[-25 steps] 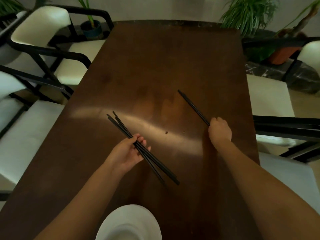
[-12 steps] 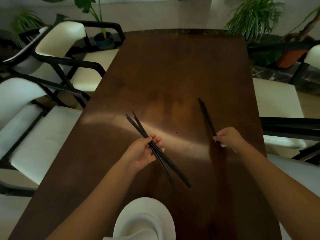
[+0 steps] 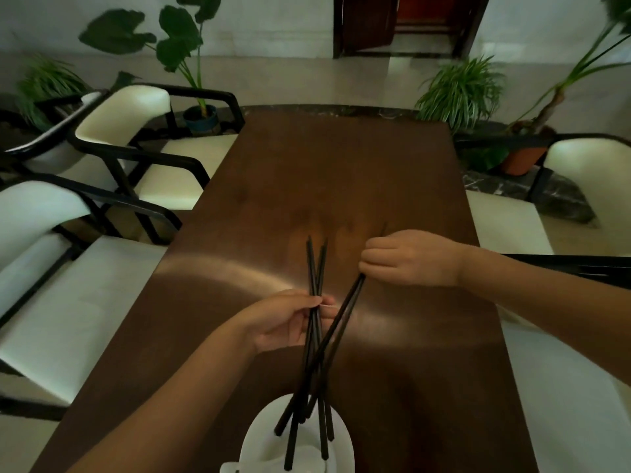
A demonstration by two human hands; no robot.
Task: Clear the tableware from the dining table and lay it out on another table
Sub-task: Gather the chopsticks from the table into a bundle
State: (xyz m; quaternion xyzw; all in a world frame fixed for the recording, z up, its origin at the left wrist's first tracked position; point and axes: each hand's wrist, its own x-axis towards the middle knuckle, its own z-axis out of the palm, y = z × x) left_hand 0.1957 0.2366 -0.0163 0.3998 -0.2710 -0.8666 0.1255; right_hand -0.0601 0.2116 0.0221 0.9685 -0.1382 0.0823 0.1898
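Observation:
My left hand grips a bundle of black chopsticks over the middle of the brown dining table; their tips point away from me and their lower ends hang over the white dishes at the near edge. My right hand is closed on another pair of black chopsticks, which slants down to the left and crosses the left hand's bundle. The white dishes look like a stack of a plate and a bowl, partly cut off by the frame's bottom edge.
White-cushioned chairs with black frames stand along the left side and the right side of the table. Potted plants stand on the floor beyond the far end, and a dark doorway is behind them.
My right hand lifted its pair off the table and swung it left across the left hand's bundle. My left hand turned its bundle more upright. The camera view tilted up.

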